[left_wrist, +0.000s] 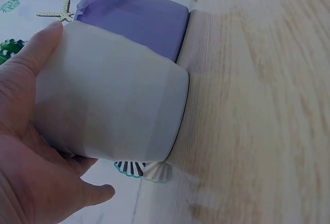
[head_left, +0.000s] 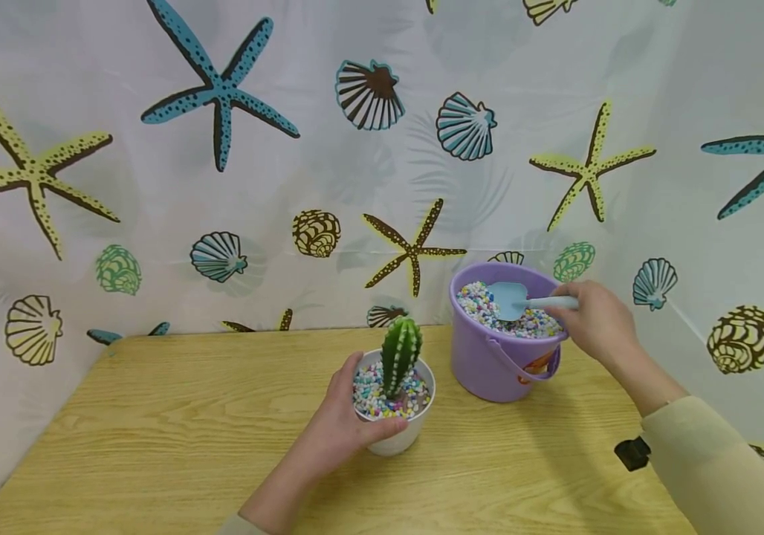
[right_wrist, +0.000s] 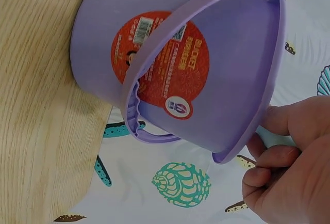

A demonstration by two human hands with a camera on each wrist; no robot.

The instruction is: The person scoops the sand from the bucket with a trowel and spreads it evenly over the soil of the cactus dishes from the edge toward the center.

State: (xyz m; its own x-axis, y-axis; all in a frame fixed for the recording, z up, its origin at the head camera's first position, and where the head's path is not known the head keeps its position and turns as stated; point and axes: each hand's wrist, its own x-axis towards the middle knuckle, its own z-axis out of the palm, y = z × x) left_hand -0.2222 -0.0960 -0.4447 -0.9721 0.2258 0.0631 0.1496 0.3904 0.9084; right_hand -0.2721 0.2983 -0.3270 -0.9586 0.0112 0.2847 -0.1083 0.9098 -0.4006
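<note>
A white pot stands on the table, holding a green cactus set in small multicoloured pebbles. My left hand grips the pot's left side, thumb at the front; the left wrist view shows the hand around the plain pot wall. My right hand holds the handle of a light blue toy shovel, whose blade lies on pebbles inside a purple bucket. In the right wrist view the hand is at the bucket's rim, and the shovel is mostly hidden.
The bucket's purple handle hangs down its side, over a red label. A wooden table carries both containers. Behind it hangs a white cloth printed with starfish and shells. A small black object is by the right sleeve.
</note>
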